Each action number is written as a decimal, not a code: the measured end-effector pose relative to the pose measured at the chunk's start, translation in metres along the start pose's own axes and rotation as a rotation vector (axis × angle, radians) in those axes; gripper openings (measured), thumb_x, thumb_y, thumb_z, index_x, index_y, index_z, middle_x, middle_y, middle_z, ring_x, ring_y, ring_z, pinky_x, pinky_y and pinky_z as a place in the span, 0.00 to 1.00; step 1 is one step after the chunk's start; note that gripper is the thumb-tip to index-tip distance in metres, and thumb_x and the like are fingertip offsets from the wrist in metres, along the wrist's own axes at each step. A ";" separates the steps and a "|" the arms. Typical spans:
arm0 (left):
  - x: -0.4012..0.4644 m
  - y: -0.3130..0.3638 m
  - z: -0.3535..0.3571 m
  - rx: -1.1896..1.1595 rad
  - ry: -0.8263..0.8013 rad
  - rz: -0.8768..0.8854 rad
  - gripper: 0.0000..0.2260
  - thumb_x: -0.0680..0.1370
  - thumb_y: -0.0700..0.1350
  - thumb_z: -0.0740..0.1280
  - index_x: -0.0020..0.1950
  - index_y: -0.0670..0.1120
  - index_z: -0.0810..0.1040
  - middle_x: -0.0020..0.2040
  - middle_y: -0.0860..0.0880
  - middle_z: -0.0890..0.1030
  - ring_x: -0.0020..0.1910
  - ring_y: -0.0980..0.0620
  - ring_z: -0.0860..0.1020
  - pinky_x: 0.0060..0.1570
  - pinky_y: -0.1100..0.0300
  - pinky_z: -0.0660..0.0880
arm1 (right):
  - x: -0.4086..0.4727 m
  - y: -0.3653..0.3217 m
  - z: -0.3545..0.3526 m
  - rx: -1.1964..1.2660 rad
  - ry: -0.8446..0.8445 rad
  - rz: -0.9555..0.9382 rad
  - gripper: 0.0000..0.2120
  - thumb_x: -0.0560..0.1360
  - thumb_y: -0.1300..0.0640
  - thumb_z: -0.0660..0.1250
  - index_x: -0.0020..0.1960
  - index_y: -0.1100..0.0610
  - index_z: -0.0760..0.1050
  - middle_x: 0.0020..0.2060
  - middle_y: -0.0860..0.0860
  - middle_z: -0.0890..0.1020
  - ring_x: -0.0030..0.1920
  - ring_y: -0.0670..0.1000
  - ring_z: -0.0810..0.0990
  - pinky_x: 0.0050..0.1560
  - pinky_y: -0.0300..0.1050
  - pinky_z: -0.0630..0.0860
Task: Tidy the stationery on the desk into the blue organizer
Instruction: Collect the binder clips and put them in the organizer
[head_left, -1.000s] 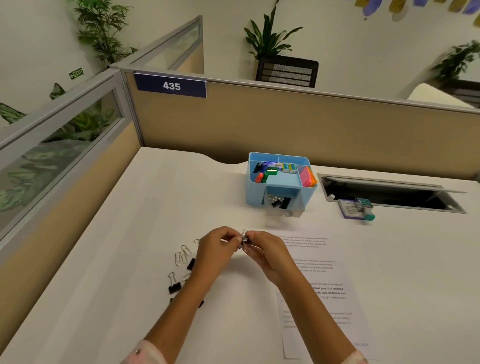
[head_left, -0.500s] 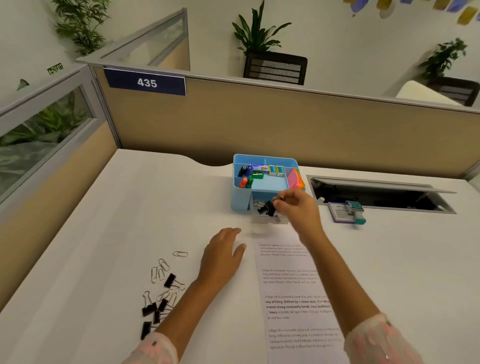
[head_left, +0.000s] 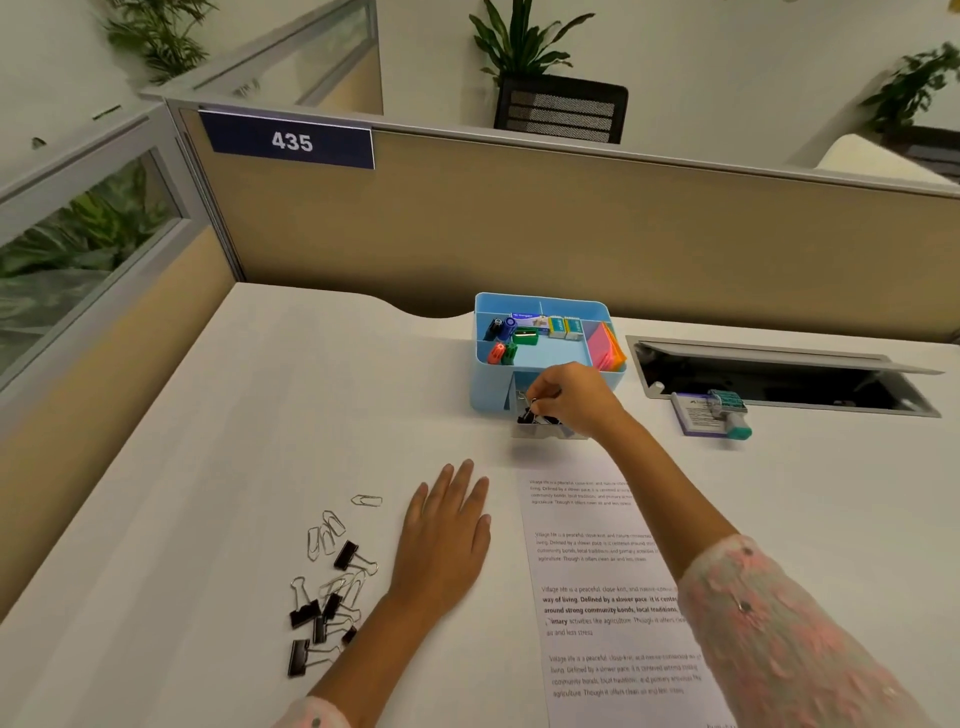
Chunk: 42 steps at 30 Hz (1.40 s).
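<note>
Pinching binder clip (head_left: 531, 414) – right hand (head_left: 574, 397) at drawer (head_left: 545, 430)

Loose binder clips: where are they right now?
Head view, lower left: the loose binder clips lie on the white desk among paper clips, just left of the flat left hand.

Open desk (head_left: 270, 415): bare left of the organizer (head_left: 491, 387).
Clutter: clips (head_left: 332, 587) by left hand (head_left: 447, 540).
Right: stamp (head_left: 727, 413) near slot (head_left: 779, 384).
</note>
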<state>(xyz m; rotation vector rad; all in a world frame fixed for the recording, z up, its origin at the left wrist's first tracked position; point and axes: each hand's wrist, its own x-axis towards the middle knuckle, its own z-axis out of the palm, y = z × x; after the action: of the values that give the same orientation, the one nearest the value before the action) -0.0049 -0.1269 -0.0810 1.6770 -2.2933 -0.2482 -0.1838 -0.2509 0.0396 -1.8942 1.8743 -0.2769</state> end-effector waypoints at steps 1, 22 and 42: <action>0.000 0.000 0.000 0.001 -0.002 0.001 0.20 0.80 0.51 0.53 0.71 0.48 0.67 0.74 0.48 0.63 0.74 0.47 0.60 0.70 0.47 0.58 | 0.000 -0.001 0.002 -0.002 0.010 0.009 0.10 0.74 0.61 0.69 0.55 0.58 0.80 0.52 0.55 0.82 0.50 0.52 0.78 0.52 0.41 0.75; -0.088 -0.084 -0.087 -0.269 0.183 -0.282 0.09 0.75 0.40 0.67 0.54 0.48 0.81 0.49 0.49 0.79 0.47 0.45 0.76 0.48 0.50 0.72 | -0.126 -0.077 0.126 0.455 0.204 -0.156 0.08 0.73 0.65 0.66 0.47 0.57 0.82 0.45 0.51 0.85 0.41 0.43 0.80 0.45 0.29 0.75; -0.126 -0.138 -0.091 -0.401 -0.221 -0.158 0.10 0.75 0.44 0.68 0.54 0.54 0.75 0.48 0.56 0.68 0.46 0.56 0.72 0.46 0.67 0.68 | -0.137 -0.104 0.167 0.038 0.001 -0.298 0.08 0.75 0.60 0.65 0.52 0.57 0.80 0.49 0.55 0.76 0.49 0.55 0.76 0.46 0.40 0.71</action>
<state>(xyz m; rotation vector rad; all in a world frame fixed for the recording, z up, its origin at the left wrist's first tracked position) 0.1848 -0.0471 -0.0534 1.6811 -2.0718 -0.9035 -0.0225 -0.0893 -0.0356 -2.1442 1.5713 -0.4049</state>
